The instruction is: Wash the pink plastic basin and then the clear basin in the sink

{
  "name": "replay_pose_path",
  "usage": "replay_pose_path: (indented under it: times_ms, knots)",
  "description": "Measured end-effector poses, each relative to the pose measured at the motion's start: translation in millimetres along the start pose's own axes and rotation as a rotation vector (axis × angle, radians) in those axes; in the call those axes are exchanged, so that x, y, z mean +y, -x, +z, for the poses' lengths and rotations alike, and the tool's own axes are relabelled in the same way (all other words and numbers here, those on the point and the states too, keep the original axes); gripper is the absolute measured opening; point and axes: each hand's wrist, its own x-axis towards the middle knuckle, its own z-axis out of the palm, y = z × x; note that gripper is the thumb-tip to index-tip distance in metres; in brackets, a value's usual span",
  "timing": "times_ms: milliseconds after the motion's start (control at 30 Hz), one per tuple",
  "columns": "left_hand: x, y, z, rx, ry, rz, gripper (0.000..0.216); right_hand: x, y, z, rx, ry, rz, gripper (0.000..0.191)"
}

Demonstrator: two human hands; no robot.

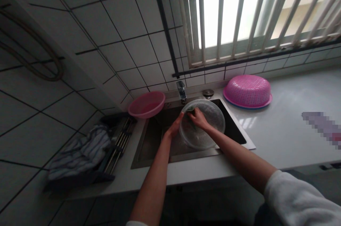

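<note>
A round, see-through ribbed plastic basket (pixel 206 132) is over the sink (pixel 154 144), tilted, with its wide face toward me. My left hand (pixel 176 126) holds it by the left part of the rim, fingers partly hidden behind the edge. My right hand (pixel 198 118) is closed at the upper left of the basket, pressed against its surface. A small dark-green pad (pixel 190 109) shows at those fingers; most of it is covered, so its exact kind is unclear. Just behind the basket stands the chrome faucet (pixel 181 91).
A pink basin (pixel 147 105) rests at the sink's back left corner. On the right counter, a pink colander (pixel 248 91) lies upside down. A metal drain stopper (pixel 208 93) sits behind the sink. At left are a rack (pixel 118 148) and a striped cloth (pixel 82 151). A barred window is above.
</note>
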Motion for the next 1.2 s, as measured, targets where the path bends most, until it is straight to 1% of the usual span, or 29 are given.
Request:
replay_pose_path:
  times_ms: [67, 167, 200, 233, 267, 300, 333, 367, 433, 533, 567, 600, 633, 667, 700, 733, 833, 867, 900, 933, 967, 1000, 1033, 1133, 1200]
  knots:
    - [3, 1, 1, 0.032, -0.019, 0.015, 0.069, -1, 3, 2, -0.183, -0.094, -0.013, 0.016]
    - [9, 2, 4, 0.066, 0.01, 0.07, 0.071, -6, 10, 6, -0.515, -0.227, 0.009, 0.02]
    - [11, 2, 4, 0.071, 0.018, 0.066, 0.074, -9, 12, 7, -0.591, -0.252, 0.018, 0.023]
    - [12, 3, 5, 0.074, 0.023, 0.055, 0.077, -11, 14, 7, -0.637, -0.268, 0.022, 0.026]
    - [12, 3, 5, 0.075, 0.026, 0.035, 0.079, -13, 15, 8, -0.648, -0.28, 0.02, 0.029]
    - [12, 2, 5, 0.074, 0.03, 0.014, 0.08, -15, 16, 8, -0.623, -0.289, 0.016, 0.031]
    - [11, 2, 5, 0.069, 0.034, -0.007, 0.078, -16, 15, 7, -0.567, -0.297, 0.011, 0.033]
    - [10, 1, 5, 0.059, 0.036, -0.029, 0.076, -17, 14, 6, -0.488, -0.305, 0.01, 0.035]
    - [5, -1, 4, 0.022, 0.03, -0.065, 0.07, -18, 9, 3, -0.279, -0.327, 0.037, 0.038]
    - [-1, -4, 2, -0.042, 0.022, -0.062, 0.065, -16, 0, -3, 0.027, -0.377, 0.143, 0.047]
    - [-2, -4, 2, -0.057, 0.021, -0.054, 0.065, -16, -3, -4, 0.096, -0.397, 0.178, 0.051]
    - [-3, -4, 1, -0.065, 0.018, -0.048, 0.065, -15, -4, -5, 0.136, -0.415, 0.202, 0.053]
    - [-3, -3, 1, -0.066, 0.012, -0.046, 0.065, -15, -5, -5, 0.14, -0.426, 0.211, 0.055]
    - [-3, -3, 1, -0.06, 0.0, -0.048, 0.066, -15, -4, -4, 0.107, -0.427, 0.206, 0.055]
    - [-2, -2, 1, -0.046, -0.016, -0.05, 0.067, -15, -2, -2, 0.039, -0.415, 0.188, 0.053]
    - [-1, -1, 1, -0.028, -0.031, -0.053, 0.067, -15, 0, 0, -0.061, -0.394, 0.165, 0.051]
    - [5, 3, 2, 0.022, -0.055, -0.048, 0.067, -14, 11, 8, -0.427, -0.321, 0.102, 0.041]
    - [7, 4, 2, 0.034, -0.054, -0.04, 0.066, -13, 14, 11, -0.52, -0.307, 0.085, 0.039]
    - [8, 4, 2, 0.043, -0.051, -0.028, 0.064, -13, 16, 13, -0.582, -0.299, 0.069, 0.037]
    - [9, 4, 2, 0.05, -0.047, -0.018, 0.063, -12, 17, 14, -0.606, -0.297, 0.053, 0.037]
    - [9, 4, 3, 0.051, -0.043, -0.011, 0.061, -12, 17, 14, -0.587, -0.3, 0.044, 0.037]
    - [9, 4, 3, 0.048, -0.038, -0.009, 0.06, -11, 15, 14, -0.53, -0.312, 0.044, 0.038]
    - [8, 3, 3, 0.038, -0.032, -0.009, 0.059, -11, 13, 13, -0.444, -0.333, 0.057, 0.041]
    - [5, 0, 4, -0.01, -0.015, 0.013, 0.059, -11, 1, 4, -0.116, -0.418, 0.149, 0.05]
    - [3, -1, 4, -0.036, -0.012, 0.025, 0.059, -12, -5, -3, 0.047, -0.449, 0.199, 0.053]
